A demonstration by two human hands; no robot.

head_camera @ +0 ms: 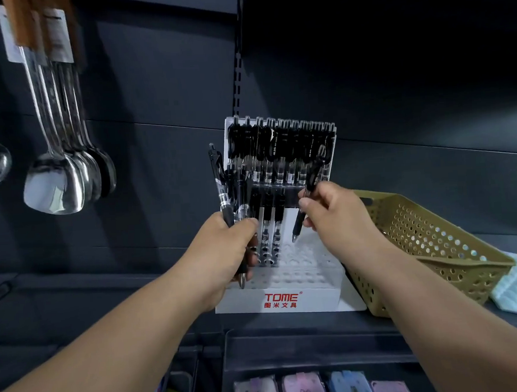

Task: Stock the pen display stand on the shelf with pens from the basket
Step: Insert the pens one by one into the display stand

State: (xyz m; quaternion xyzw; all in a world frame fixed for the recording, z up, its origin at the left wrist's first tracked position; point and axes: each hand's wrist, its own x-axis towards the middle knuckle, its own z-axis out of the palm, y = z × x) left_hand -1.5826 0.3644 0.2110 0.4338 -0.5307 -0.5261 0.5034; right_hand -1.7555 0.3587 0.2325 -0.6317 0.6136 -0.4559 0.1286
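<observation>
Your left arm: bare, enters at lower left of the frame, rises toward centre.
Your left hand: centre frame, fingers curled round a bundle of pens.
Your right arm: bare, enters at lower right.
Your right hand: centre right, thumb and fingers pinching a single pen, tip down.

Shelf: a bare run lies left of the pen display stand, open to the front edge. The stand's rear rows are packed with upright pens. The front rows of holes lie uncovered, with access from above and from the front. The left hand, gripping a bundle of pens, blocks the stand's left front corner. The right hand, pinching a single pen, hangs over the right middle. The basket crowds the stand's right side. Hanging spoons are well apart at left.
</observation>
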